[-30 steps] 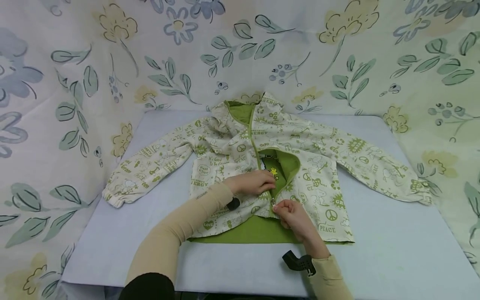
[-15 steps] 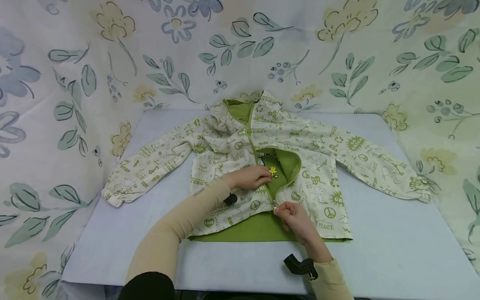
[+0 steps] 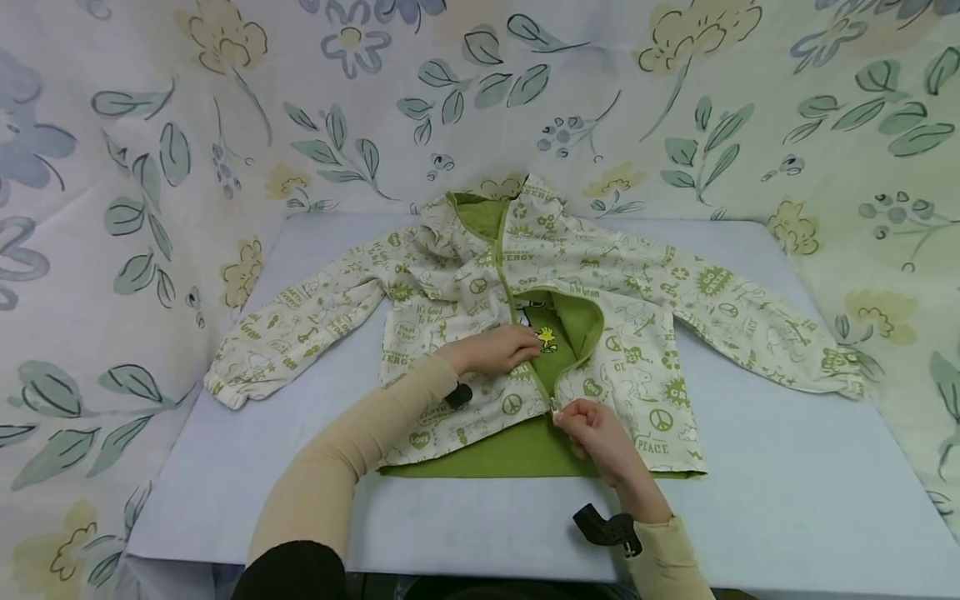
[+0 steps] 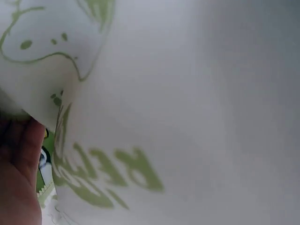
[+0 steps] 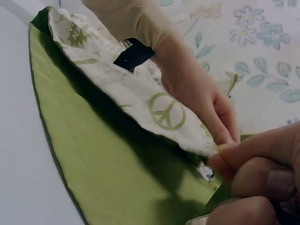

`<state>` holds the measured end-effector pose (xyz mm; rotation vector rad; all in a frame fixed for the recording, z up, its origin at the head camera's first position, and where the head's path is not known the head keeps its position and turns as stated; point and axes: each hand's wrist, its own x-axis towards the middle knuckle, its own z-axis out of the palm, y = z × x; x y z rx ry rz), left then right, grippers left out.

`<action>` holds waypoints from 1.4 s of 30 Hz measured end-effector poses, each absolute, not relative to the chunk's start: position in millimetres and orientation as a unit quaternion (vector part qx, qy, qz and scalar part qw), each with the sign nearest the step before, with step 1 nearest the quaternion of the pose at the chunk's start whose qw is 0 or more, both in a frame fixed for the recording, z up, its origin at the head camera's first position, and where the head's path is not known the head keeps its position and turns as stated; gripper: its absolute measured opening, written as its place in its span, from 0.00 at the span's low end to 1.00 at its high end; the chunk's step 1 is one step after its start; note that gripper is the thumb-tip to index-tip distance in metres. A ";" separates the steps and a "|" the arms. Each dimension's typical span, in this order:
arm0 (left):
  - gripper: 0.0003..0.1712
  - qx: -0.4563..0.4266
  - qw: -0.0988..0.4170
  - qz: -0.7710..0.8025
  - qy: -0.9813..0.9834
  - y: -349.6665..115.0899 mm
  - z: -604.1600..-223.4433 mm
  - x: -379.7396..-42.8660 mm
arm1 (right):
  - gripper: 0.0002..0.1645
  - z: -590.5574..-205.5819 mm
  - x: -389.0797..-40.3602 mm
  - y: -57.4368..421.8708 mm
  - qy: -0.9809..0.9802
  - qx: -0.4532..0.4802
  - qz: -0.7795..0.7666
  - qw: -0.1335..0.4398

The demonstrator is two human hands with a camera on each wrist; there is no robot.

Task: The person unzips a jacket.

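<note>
A white jacket [image 3: 450, 292] with green print and a green lining lies spread on the table, its front partly parted around a gap. My left hand [image 3: 491, 350] grips the front edge beside this gap, its fingers curled at the zip. In the left wrist view, my left hand [image 4: 21, 173] shows at the side, largely behind printed cloth. Lower down, my right hand [image 3: 596, 437] pinches the bottom end of the zip [image 3: 555, 406] between thumb and forefinger. The right wrist view shows my right hand [image 5: 262, 178] pinching the cloth edge, with the front hem raised above the green lining [image 5: 108, 154].
The jacket's sleeves [image 3: 292, 333] stretch out to both sides on the white-covered table [image 3: 795, 483]. A floral cloth [image 3: 480, 100] hangs behind and beside the table. Black wrist cameras [image 3: 606, 529] sit on both forearms.
My left hand has drawn back slightly to the left and away from me, baring more of the yellow figure inside the gap. My right hand keeps its pinch, and the zip end is slightly higher.
</note>
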<state>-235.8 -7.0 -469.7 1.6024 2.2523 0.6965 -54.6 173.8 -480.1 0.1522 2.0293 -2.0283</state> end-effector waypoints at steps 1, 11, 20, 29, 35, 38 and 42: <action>0.12 0.544 0.144 0.245 0.789 -9.8 -469.0 -237.9 | 0.10 -480.4 -53.6 174.0 0.703 0.053 -0.696 0.136; 0.16 0.504 0.132 0.277 0.808 -28.3 -462.8 -251.0 | 0.10 -482.5 -49.3 177.9 0.708 0.069 -0.688 0.140; 0.14 0.510 0.149 0.255 0.808 -35.0 -451.8 -247.8 | 0.10 -486.0 -49.4 176.2 0.717 0.071 -0.677 0.152; 0.11 0.575 0.108 0.207 0.784 -30.3 -446.8 -226.6 | 0.12 -485.1 -46.9 177.8 0.730 0.046 -0.659 0.176; 0.10 0.601 0.092 0.151 0.780 -23.4 -451.1 -217.1 | 0.13 -484.4 -48.4 177.0 0.750 0.058 -0.634 0.180; 0.10 0.606 0.093 0.141 0.778 -22.1 -452.1 -214.7 | 0.14 -482.1 -47.7 175.7 0.768 0.057 -0.613 0.178; 0.10 0.618 0.083 0.130 0.771 -20.7 -454.8 -211.6 | 0.16 -480.9 -47.5 175.5 0.790 0.041 -0.585 0.179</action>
